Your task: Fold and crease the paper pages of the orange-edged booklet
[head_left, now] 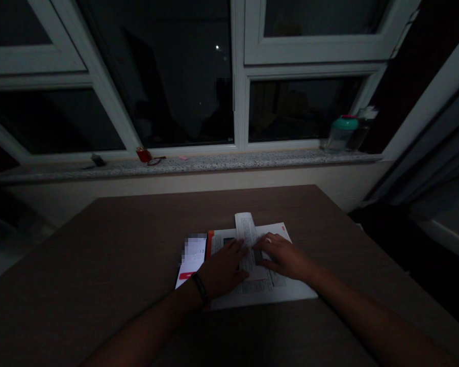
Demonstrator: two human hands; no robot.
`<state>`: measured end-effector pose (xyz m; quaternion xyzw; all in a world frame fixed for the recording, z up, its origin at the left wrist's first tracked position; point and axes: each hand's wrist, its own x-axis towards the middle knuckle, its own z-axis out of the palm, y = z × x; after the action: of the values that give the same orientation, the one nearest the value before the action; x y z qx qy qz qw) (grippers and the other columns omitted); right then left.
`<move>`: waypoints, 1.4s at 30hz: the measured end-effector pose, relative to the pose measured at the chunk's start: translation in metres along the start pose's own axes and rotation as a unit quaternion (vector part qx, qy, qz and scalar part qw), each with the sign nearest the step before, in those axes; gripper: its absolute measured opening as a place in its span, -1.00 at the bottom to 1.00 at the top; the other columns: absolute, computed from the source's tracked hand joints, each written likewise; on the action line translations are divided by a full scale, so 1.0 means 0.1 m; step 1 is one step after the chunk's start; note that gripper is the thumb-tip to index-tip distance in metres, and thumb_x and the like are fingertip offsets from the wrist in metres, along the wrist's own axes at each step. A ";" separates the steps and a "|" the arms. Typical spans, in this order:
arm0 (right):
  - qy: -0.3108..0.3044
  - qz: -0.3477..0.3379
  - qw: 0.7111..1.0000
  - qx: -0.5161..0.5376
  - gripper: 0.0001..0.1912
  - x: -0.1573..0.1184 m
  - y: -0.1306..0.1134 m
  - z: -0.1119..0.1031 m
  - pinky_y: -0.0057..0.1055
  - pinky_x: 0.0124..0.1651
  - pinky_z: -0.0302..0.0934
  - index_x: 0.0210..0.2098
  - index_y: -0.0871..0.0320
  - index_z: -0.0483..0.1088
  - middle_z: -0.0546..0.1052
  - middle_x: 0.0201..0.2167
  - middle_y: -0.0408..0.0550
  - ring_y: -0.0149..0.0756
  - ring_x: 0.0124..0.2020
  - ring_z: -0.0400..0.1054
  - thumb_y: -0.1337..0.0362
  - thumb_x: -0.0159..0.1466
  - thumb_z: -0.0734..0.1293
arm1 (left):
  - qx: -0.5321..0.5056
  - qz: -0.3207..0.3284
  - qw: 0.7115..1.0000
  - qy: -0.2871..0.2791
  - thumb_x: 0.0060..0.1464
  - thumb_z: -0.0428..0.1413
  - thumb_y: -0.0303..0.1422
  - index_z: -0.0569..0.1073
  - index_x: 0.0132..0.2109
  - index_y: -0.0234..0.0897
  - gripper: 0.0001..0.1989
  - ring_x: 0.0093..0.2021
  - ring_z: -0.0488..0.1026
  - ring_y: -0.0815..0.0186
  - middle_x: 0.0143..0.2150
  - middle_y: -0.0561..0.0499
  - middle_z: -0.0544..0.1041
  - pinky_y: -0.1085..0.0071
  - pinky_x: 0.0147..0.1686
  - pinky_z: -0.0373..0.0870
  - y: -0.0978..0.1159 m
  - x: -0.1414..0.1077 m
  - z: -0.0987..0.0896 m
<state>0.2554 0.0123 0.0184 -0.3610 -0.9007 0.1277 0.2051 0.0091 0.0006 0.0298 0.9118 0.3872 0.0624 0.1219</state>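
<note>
"How's the light?"

"Dim. The room sits in murk, and the window panes (pixel 176 76) look nearly black, with one tiny bright spot reflected in the glass."

"What catches the most light?"

"The paper sheet (pixel 263 285) and the white window frame (pixel 313 51). The forearms (pixel 386 321) sink into shadow toward the bottom edge."

"Sharp?"

"Soft and grainy. The wide lens bends the frames toward the edges, and the phone screen (pixel 193 255) is a pixelated blur."

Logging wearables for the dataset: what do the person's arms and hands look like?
Forearms are bare, with no sleeves, and there are no gloves on the left hand or right hand. The left wrist wears a dark band; the right wrist shows none.
</note>
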 end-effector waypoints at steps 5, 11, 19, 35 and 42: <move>-0.017 -0.002 1.000 0.020 -0.56 -0.01 0.03 -0.01 -0.15 0.10 0.21 0.12 0.09 0.32 0.42 -0.03 0.08 -0.10 0.02 0.30 0.24 0.27 0.37 | -0.014 -0.001 1.000 0.003 0.19 0.14 -0.23 0.21 0.28 -0.25 -0.43 0.38 0.02 0.03 0.38 -0.19 0.14 0.06 0.25 0.15 0.00 0.00 -0.02; -0.052 -0.006 0.998 0.038 -0.39 -0.01 0.00 -0.10 -0.14 0.15 0.16 0.20 0.07 0.26 0.41 0.02 0.07 -0.08 0.07 0.26 0.20 0.20 0.44 | -0.025 -0.007 1.000 0.003 0.18 0.14 -0.22 0.20 0.30 -0.22 -0.41 0.38 0.02 0.04 0.38 -0.17 0.13 0.07 0.25 0.16 -0.01 0.00 -0.01; -0.072 -0.038 0.994 0.069 -0.20 -0.03 0.00 -0.14 -0.12 0.13 0.18 0.25 0.07 0.21 0.40 0.03 0.08 -0.05 0.06 0.25 0.10 0.09 0.51 | -0.035 0.000 0.999 0.002 0.17 0.15 -0.20 0.21 0.28 -0.17 -0.42 0.37 0.03 0.03 0.38 -0.15 0.14 0.04 0.25 0.15 -0.04 0.00 0.01; -0.040 -0.025 0.996 0.069 -0.45 -0.05 0.06 0.01 -0.13 0.26 0.14 0.24 0.04 0.25 0.37 0.20 0.06 -0.11 0.21 0.23 0.23 0.27 0.37 | -0.026 0.003 1.000 0.008 0.16 0.17 -0.25 0.25 0.26 -0.20 -0.44 0.35 0.07 0.05 0.35 -0.15 0.19 0.08 0.26 0.15 -0.06 0.01 0.01; -0.050 -0.019 0.997 0.062 -0.42 -0.05 0.04 0.01 -0.09 0.26 0.13 0.28 0.00 0.21 0.32 0.26 0.06 -0.08 0.24 0.21 0.15 0.30 0.36 | -0.032 -0.005 0.999 0.004 0.16 0.17 -0.26 0.21 0.28 -0.18 -0.42 0.36 0.05 0.05 0.37 -0.14 0.16 0.08 0.26 0.16 -0.04 -0.01 -0.01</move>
<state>0.2608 0.0111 0.0146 -0.3235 -0.9070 0.1973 0.1837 0.0053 0.0034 0.0298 0.9054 0.3896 0.0778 0.1498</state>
